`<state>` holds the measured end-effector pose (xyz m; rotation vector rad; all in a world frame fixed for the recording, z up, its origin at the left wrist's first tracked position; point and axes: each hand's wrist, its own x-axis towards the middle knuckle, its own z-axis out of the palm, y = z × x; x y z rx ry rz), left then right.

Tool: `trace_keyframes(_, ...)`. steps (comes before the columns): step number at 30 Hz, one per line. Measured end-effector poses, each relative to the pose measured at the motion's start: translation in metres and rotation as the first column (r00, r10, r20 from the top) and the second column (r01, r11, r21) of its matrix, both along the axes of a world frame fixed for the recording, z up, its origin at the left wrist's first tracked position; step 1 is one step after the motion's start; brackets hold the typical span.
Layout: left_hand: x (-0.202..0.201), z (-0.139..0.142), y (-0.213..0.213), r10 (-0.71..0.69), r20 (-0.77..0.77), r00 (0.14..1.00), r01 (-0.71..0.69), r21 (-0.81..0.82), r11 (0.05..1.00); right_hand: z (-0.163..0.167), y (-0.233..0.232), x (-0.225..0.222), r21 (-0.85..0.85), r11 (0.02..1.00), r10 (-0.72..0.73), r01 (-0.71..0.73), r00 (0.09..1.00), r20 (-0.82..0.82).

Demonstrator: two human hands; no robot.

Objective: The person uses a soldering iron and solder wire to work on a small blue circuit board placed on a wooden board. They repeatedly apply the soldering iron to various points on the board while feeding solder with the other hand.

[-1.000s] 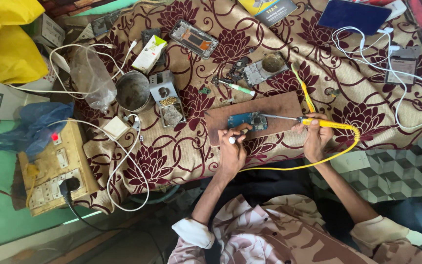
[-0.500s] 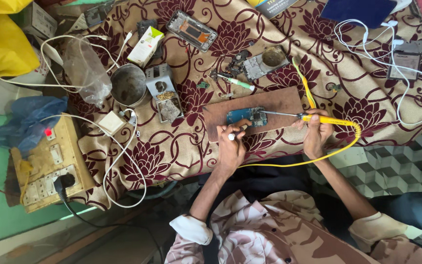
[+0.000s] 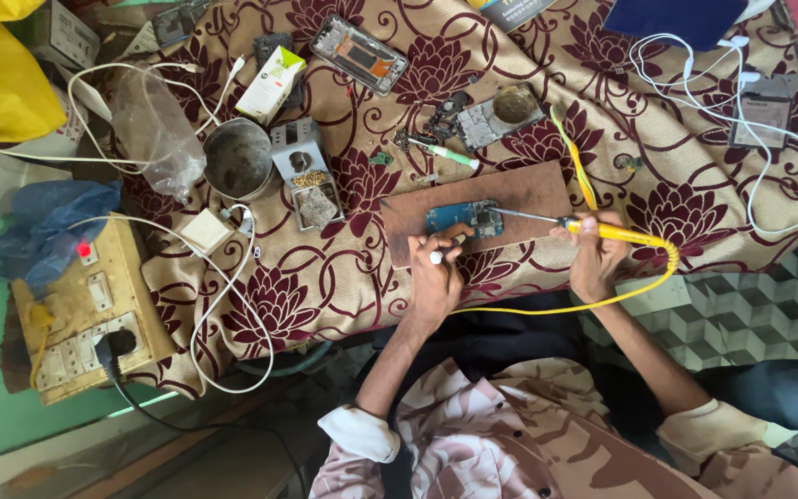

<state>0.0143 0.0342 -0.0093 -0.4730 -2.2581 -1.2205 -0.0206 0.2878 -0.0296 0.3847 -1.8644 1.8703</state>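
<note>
Our right hand (image 3: 595, 261) is closed around the yellow soldering iron (image 3: 613, 232), its tip on the blue circuit board (image 3: 462, 218). Our left hand (image 3: 436, 277) pinches a thin white-tipped tool (image 3: 445, 249) at the board's near edge. The board lies on a brown wooden slab (image 3: 528, 189) atop the flowered cloth (image 3: 344, 268), with a metal bowl (image 3: 237, 159) well to the left.

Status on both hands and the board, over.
Right hand grips yellow soldering iron, tip on blue circuit board. Left hand steadies board with small tool. Nothing blocking.
</note>
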Motion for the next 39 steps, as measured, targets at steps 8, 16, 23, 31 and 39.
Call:
trace_keyframes(8,0.002,0.002,0.0,-0.01,-0.024,1.0,0.01,-0.002,1.0,0.01,0.002,0.008,0.174,0.978,-0.116,0.114,0.993,-0.001)
trace_keyframes(16,0.004,0.007,0.001,-0.044,-0.005,0.999,0.044,0.036,0.998,0.047,0.003,-0.003,0.345,0.935,-0.075,0.076,0.997,-0.016)
trace_keyframes(23,0.006,0.013,0.001,-0.053,0.052,0.997,0.051,0.04,0.998,0.114,-0.015,-0.007,0.567,0.823,0.017,0.015,0.999,-0.051)
trace_keyframes(31,0.004,0.014,0.002,-0.036,0.067,0.997,0.036,0.003,0.999,0.151,-0.045,-0.02,0.625,0.779,0.035,-0.05,0.999,0.037)
trace_keyframes(39,0.005,0.014,0.003,-0.045,0.105,0.993,0.042,0.034,0.999,0.141,-0.059,-0.014,0.72,0.666,-0.037,0.193,0.973,-0.226)
